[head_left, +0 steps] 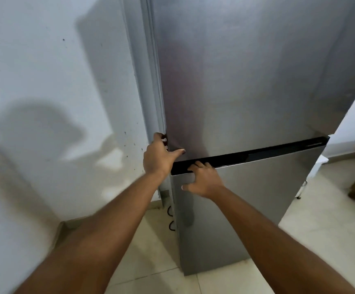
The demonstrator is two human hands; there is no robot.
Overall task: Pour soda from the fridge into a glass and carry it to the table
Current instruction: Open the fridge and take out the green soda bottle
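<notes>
The person's left hand (157, 154) hooks its fingers around the left edge of the tall brushed-steel fridge's upper door (246, 81); the right hand (204, 180) curls into the black recessed handle strip (257, 154). Both doors look closed, so the soda is unseen. A steady outward pull suits; the white wall (45, 102) crowds the left, open floor lies right.

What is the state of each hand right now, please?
Left hand: fingers curled around the upper fridge door edge.
Right hand: fingers hooked into the black handle strip, thumb on the lower door.
</notes>
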